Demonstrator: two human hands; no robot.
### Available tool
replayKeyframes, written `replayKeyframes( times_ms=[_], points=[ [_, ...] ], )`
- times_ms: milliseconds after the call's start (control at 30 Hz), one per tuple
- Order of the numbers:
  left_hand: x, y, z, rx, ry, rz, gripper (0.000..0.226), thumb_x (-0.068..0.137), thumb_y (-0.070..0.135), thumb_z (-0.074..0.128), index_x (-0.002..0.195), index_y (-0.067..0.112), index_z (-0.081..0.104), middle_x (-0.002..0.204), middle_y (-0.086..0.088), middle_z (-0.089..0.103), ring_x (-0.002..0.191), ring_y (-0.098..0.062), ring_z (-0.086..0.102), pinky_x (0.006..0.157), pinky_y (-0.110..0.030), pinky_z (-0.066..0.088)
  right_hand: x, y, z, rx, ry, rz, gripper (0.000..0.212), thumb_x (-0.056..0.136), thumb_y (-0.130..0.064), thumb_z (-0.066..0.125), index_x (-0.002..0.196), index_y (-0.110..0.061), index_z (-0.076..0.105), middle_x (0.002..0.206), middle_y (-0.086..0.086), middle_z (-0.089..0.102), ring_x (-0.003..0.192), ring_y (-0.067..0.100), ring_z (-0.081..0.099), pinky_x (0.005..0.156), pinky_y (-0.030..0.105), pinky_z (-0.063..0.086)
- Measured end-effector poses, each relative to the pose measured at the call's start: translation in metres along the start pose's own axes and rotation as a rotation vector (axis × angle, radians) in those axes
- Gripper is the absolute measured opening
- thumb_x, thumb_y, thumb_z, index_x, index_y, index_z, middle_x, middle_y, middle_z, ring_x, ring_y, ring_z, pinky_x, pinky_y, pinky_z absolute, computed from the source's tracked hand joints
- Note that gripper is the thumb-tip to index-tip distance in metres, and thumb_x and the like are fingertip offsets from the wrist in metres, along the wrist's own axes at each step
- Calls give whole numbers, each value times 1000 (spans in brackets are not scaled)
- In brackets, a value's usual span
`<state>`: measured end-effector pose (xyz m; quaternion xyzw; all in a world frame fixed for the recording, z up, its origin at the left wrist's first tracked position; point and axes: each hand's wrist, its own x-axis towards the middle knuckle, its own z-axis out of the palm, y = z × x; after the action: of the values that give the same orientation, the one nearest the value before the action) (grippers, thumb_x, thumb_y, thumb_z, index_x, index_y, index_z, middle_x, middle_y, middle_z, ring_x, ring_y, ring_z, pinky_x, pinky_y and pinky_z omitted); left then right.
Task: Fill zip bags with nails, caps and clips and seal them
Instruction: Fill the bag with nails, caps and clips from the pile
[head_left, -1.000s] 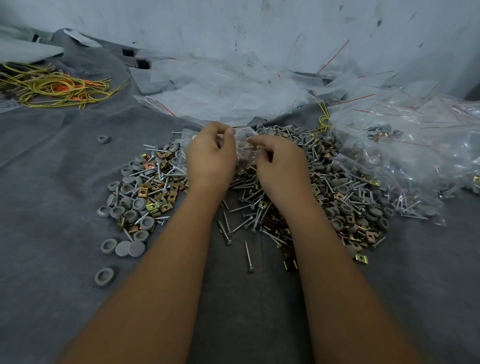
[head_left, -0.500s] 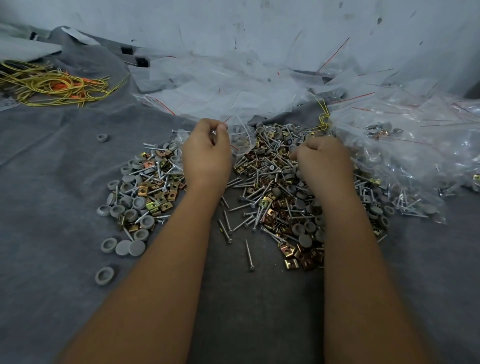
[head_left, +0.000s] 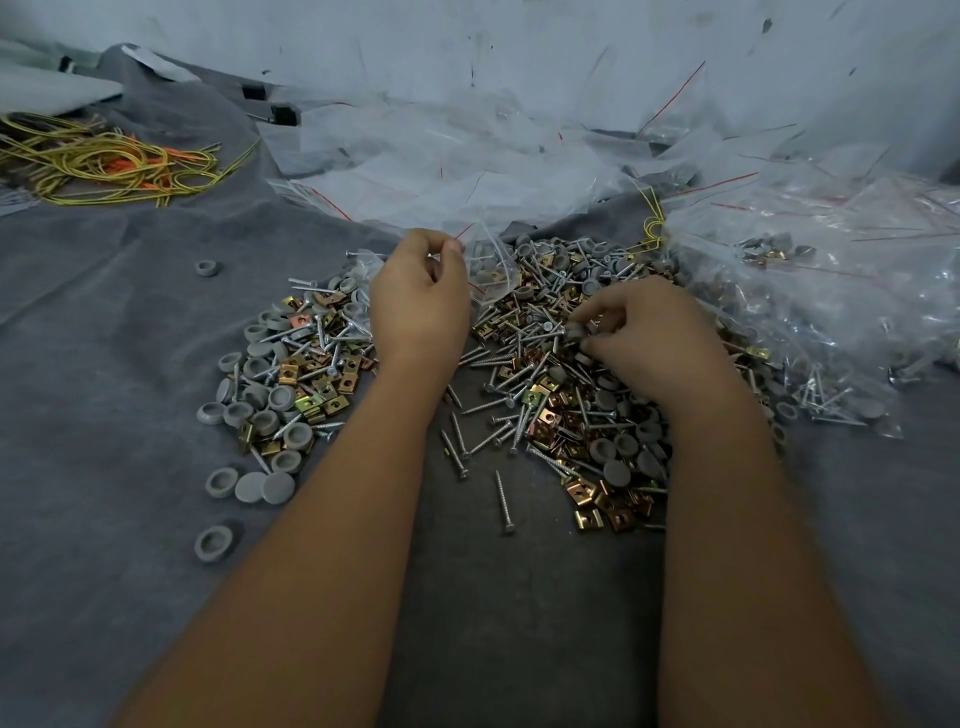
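A heap of silver nails (head_left: 506, 405), grey round caps (head_left: 283, 397) and gold metal clips (head_left: 589, 491) lies on the grey cloth (head_left: 104, 364) in front of me. My left hand (head_left: 418, 301) pinches the top edge of a small clear zip bag (head_left: 493, 270) with a red seal line, held just above the heap. My right hand (head_left: 652, 338) is lower and to the right, its fingertips curled round a grey cap (head_left: 574, 330) and small parts picked from the heap.
Empty clear zip bags (head_left: 441, 166) are piled at the back. Filled bags (head_left: 810, 291) lie at the right. A tangle of yellow and orange wire ties (head_left: 114, 166) sits at the far left. Loose caps (head_left: 213, 543) are scattered on the cloth at the left.
My right hand has left the bag's mouth, moved right and down onto the heap, and now picks up parts. My left hand has kept hold of the bag.
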<state>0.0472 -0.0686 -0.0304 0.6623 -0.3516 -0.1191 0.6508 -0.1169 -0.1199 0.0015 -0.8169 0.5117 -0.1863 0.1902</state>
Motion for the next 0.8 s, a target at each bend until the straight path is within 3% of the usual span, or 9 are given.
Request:
replayKeyframes(
  times_ms=[67, 133, 333, 433, 500, 600, 667, 800],
  points=[
    [0, 0, 0, 2, -4, 4, 15, 99, 23, 48, 90, 22, 59, 82, -20, 66, 71, -42, 65, 64, -56, 55, 3, 1, 3, 43, 69, -7, 13, 83, -19, 74, 86, -31, 68, 75, -12, 60, 68, 8, 57, 59, 24, 41],
    [0, 0, 0, 4, -3, 9, 14, 99, 23, 48, 90, 22, 59, 83, -19, 67, 72, -42, 65, 64, -55, 55, 6, 3, 7, 88, 135, 1, 14, 83, -21, 75, 90, -29, 66, 79, -10, 59, 76, 11, 58, 68, 28, 45],
    [1, -3, 1, 10, 4, 22, 15, 98, 25, 49, 87, 24, 60, 76, -13, 66, 69, -38, 65, 63, -49, 56, 8, 3, 12, 253, 338, 4, 31, 89, 0, 53, 99, -27, 61, 94, -1, 62, 87, 17, 63, 72, 34, 54],
    [2, -7, 3, 47, -5, 55, 17, 97, 28, 50, 83, 29, 58, 63, -1, 59, 59, -25, 61, 55, -39, 51, 10, -7, 16, 405, 429, 18, 22, 85, -9, 70, 101, -23, 64, 93, -6, 67, 78, -3, 63, 64, 9, 49],
    [2, -8, 4, 76, -31, 82, 15, 96, 30, 52, 82, 29, 59, 58, 5, 53, 52, -16, 53, 53, -35, 47, 9, -20, 20, 560, 458, -41, 20, 79, -13, 78, 84, -27, 64, 91, -9, 66, 74, -8, 63, 65, 8, 50],
    [1, -9, 5, 109, -86, 116, 14, 94, 32, 53, 81, 30, 60, 56, 6, 51, 53, -17, 52, 56, -43, 51, 9, -32, 31, 484, 450, -195, 14, 78, -17, 79, 80, -27, 69, 105, -6, 57, 85, 1, 61, 74, 14, 48],
    [1, -10, 5, 109, -99, 129, 14, 93, 32, 55, 80, 29, 60, 56, 5, 52, 53, -16, 52, 57, -43, 50, 9, -34, 38, 383, 410, -247, 9, 83, -21, 75, 91, -22, 76, 108, -5, 55, 96, 7, 55, 78, 12, 41],
    [2, -9, 5, 76, -89, 105, 17, 92, 31, 55, 75, 32, 59, 56, 6, 52, 53, -17, 54, 55, -37, 48, 10, -31, 42, 327, 368, -267, 21, 94, -28, 62, 111, -23, 72, 111, -3, 55, 104, 8, 51, 83, 14, 35]
  ],
)
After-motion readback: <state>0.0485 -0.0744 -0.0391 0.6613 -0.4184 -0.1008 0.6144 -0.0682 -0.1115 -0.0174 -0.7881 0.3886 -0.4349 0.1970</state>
